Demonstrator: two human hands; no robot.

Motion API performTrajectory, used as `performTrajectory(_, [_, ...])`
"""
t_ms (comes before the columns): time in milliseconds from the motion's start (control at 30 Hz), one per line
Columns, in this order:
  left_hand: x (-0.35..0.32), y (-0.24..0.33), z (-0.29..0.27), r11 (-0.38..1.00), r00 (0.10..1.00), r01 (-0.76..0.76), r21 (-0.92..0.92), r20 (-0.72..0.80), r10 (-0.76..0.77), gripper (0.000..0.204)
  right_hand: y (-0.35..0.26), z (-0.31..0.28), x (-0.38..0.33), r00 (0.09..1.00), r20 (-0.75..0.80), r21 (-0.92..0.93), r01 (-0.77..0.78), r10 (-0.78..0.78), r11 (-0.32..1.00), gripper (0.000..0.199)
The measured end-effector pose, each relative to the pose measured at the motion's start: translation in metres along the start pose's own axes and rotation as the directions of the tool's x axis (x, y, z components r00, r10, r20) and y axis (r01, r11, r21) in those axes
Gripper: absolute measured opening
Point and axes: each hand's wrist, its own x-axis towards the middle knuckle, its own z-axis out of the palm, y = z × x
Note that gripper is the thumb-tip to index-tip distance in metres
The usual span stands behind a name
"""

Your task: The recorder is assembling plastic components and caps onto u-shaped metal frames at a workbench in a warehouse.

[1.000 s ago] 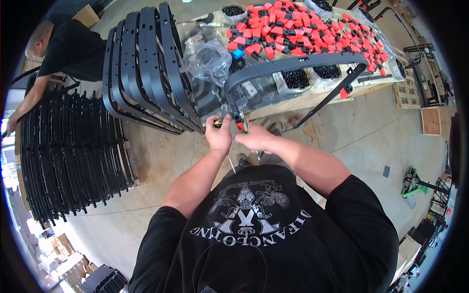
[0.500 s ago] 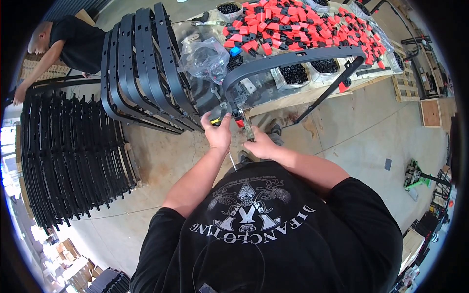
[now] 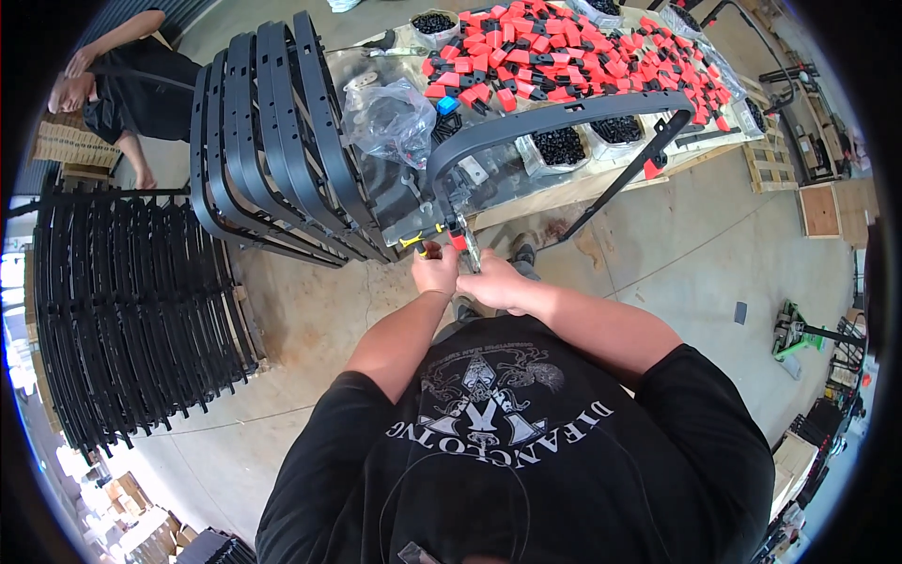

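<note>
A dark grey bent-tube frame [image 3: 564, 115] leans over the table's near edge, a red piece [image 3: 458, 242] at its near lower end. Beside that end, my left hand [image 3: 435, 272] is closed around a yellow-and-black screwdriver [image 3: 413, 242]; its shaft is hidden. My right hand [image 3: 494, 282] grips slim metal pliers [image 3: 472, 249], which stand upright against the red piece. Both hands are almost touching, in front of my body. On the table close by lie a wrench [image 3: 412, 186], a crumpled clear plastic bag [image 3: 390, 122] and a blue item [image 3: 447, 106].
Several similar frames [image 3: 272, 132] stand at the table's left end. Red-and-black parts [image 3: 564, 56] are heaped on the table near bags of small black pieces [image 3: 558, 147]. Black bars [image 3: 141, 301] are stacked at left, where a co-worker [image 3: 141, 94] stands. A green pallet jack [image 3: 794, 331] is at right.
My left hand has moved down and right, closer to my right hand; the screwdriver's shaft no longer shows below it. The co-worker has raised one arm and shifted from the stacked bars.
</note>
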Motion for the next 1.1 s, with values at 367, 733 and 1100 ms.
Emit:
performTrajectory(367, [-0.009, 0.062, -0.023, 0.860, 0.965, 0.240, -0.450, 0.205, -0.162, 0.018, 0.052, -0.009, 0.053, 0.990, -0.122, 0.720, 0.045, 0.063, 0.693, 0.015])
performTrajectory(733, [0.003, 0.052, -0.054, 0.770, 0.854, 0.510, -0.383, 0.334, -0.399, 0.024, 0.196, -0.070, -0.033, 0.949, -0.251, 0.725, 0.055, 0.190, 0.686, 0.007])
performTrajectory(1100, [-0.090, 0.162, 0.000, 0.967, 0.651, -0.255, 0.002, 0.740, 0.170, 0.019, 0.141, -0.125, -0.084, 0.966, -0.257, 0.519, 0.149, -0.012, 0.842, 0.063])
